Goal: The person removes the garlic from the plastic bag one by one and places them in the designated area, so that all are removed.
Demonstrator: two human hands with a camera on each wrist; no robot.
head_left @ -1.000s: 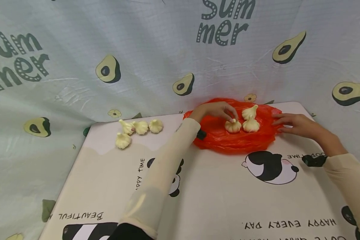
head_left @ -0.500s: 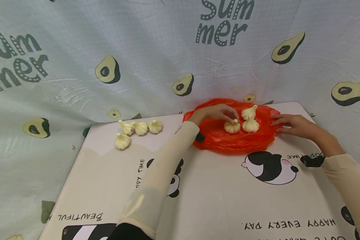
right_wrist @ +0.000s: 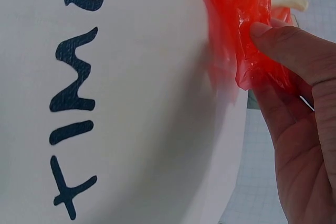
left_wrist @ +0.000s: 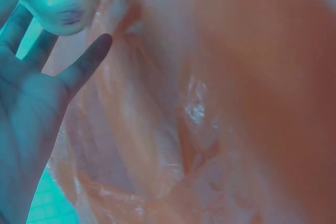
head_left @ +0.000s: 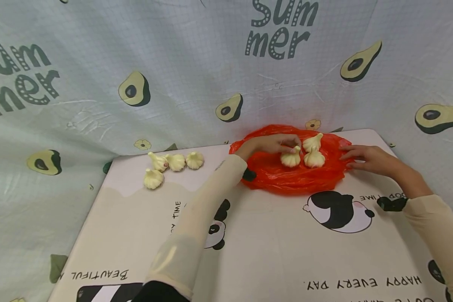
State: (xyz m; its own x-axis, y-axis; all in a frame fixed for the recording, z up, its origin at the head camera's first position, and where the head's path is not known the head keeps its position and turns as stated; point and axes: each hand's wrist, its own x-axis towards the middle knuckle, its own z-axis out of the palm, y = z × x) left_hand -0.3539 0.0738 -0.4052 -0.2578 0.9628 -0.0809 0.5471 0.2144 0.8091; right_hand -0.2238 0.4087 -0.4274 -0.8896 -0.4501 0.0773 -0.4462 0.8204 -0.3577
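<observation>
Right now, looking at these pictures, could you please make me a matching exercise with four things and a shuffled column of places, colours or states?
Things:
1. Left hand
2. Right hand
3. Plastic bag
4. Cluster of four garlic bulbs

Places, colours or states:
A. Gripping the bag's edge
B. Near the far left corner of the table
C. Holding a garlic bulb
D. Red

Right pairs: 1-C, 2-A, 3-D, 4-B
</observation>
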